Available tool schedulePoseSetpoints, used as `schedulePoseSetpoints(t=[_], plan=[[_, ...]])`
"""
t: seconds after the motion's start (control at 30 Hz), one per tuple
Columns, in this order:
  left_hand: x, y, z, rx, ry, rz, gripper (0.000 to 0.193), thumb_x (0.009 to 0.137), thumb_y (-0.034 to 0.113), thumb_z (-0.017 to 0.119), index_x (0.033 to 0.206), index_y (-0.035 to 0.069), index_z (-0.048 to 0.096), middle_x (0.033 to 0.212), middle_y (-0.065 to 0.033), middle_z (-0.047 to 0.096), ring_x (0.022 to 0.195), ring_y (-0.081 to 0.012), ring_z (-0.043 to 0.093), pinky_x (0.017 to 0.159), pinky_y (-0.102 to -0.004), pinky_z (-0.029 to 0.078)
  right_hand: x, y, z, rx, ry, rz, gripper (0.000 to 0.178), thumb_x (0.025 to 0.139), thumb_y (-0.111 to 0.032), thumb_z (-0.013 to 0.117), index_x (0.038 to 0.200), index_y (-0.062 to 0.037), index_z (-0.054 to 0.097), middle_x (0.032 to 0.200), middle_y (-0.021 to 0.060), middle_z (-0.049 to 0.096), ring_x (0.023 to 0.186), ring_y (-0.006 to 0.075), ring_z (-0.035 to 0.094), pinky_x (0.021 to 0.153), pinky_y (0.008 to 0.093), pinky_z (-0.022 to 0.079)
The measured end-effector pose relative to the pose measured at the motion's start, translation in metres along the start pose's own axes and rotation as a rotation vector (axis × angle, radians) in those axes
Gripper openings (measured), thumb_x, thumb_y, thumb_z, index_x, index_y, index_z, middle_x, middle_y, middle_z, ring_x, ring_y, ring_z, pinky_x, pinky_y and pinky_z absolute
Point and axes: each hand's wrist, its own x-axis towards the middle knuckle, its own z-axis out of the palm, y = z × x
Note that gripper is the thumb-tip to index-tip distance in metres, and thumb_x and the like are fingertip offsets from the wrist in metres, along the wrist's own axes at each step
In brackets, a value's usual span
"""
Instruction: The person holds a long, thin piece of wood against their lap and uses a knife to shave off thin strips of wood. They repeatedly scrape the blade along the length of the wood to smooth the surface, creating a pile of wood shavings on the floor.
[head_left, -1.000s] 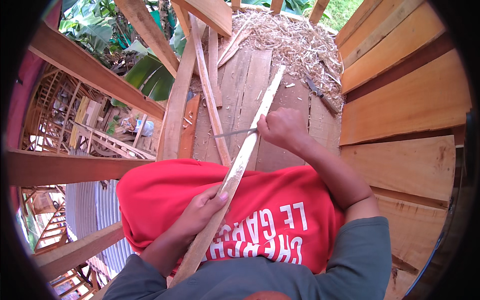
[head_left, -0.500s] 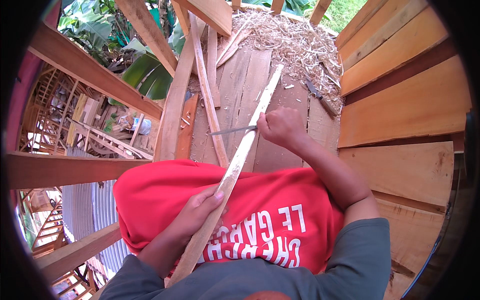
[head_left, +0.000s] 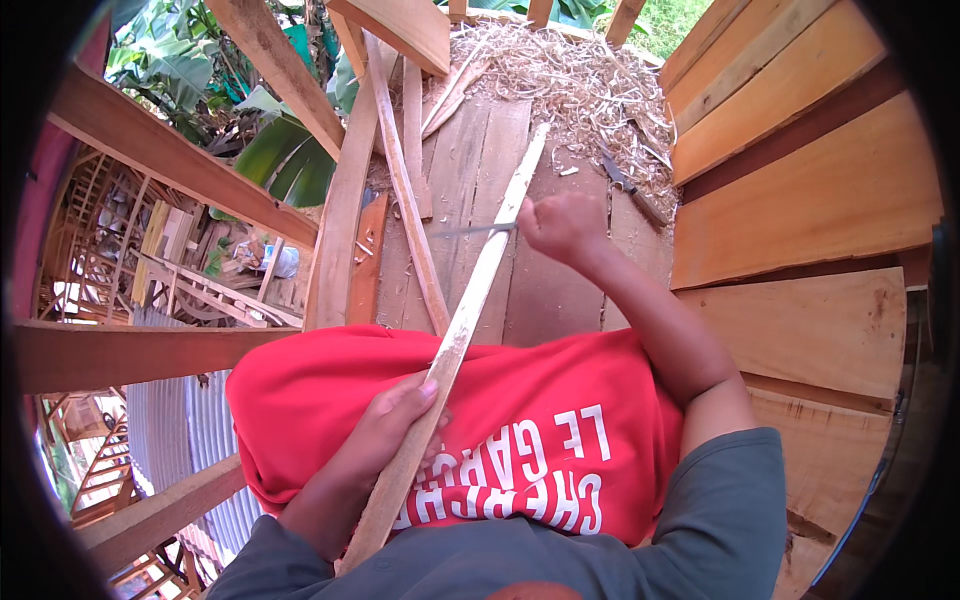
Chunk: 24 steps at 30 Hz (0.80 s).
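Observation:
A long wooden stick slants from my chest across my lap toward the floor boards; its far part is pale and freshly shaved, its near part rougher and browner. My left hand is wrapped around the near part, thumb along the top. Farther out, my closed right hand grips a knife, whose handle is hidden in the fist. The blade lies crosswise over the pale part, pointing left and slightly blurred. Red cloth with white lettering covers my lap beneath the stick.
Another knife lies on the floor at the right, beside a heap of wood shavings. Loose wooden strips rest at the left near a slatted railing. A plank wall rises on the right.
My right hand and the knife have moved a little farther out along the stick. My left hand keeps its hold. The whole view has shifted slightly.

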Motion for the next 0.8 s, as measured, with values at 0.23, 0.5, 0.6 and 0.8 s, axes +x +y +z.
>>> schedulePoseSetpoints(t=[0.23,0.5,0.6,0.8], plan=[[-0.001,0.003,0.003,0.001,0.006,0.001,0.041,0.103,0.038,0.05,0.13,0.007,0.047,0.081,-0.0028,0.054,0.054,-0.0095,0.053,0.042,-0.024,0.045,0.012,0.019,0.026,0.015,0.15,0.195,0.052,0.094,-0.035,0.044,0.06,-0.0037,0.068,0.061,0.02,0.065,0.056,0.0381,0.065,0.059,0.0512,0.054],[0.0,0.003,0.004,-0.031,-0.008,-0.007,0.043,0.102,0.04,0.05,0.13,0.008,0.047,0.081,-0.0034,0.054,0.055,-0.0096,0.053,0.043,-0.0237,0.045,0.018,0.021,0.034,0.027,0.221,0.21,0.054,0.095,-0.036,0.042,0.061,-0.004,0.069,0.059,0.0195,0.064,0.057,0.0373,0.066,0.057,0.0496,0.053],[-0.004,-0.001,0.001,-0.03,-0.042,-0.019,0.042,0.102,0.04,0.051,0.127,0.008,0.047,0.082,-0.004,0.054,0.056,-0.0099,0.053,0.043,-0.0236,0.044,0.016,0.021,0.031,0.034,0.126,0.088,0.054,0.095,-0.035,0.041,0.061,-0.0034,0.069,0.061,0.0197,0.065,0.059,0.0367,0.067,0.059,0.05,0.054],[-0.003,0.0,0.002,-0.049,-0.033,-0.003,0.039,0.102,0.04,0.051,0.124,0.008,0.048,0.082,-0.0037,0.054,0.056,-0.0097,0.052,0.044,-0.0241,0.044,0.016,0.013,0.037,0.016,0.122,0.106,0.056,0.096,-0.035,0.038,0.061,-0.0042,0.069,0.056,0.0192,0.062,0.053,0.037,0.065,0.052,0.05,0.052]])
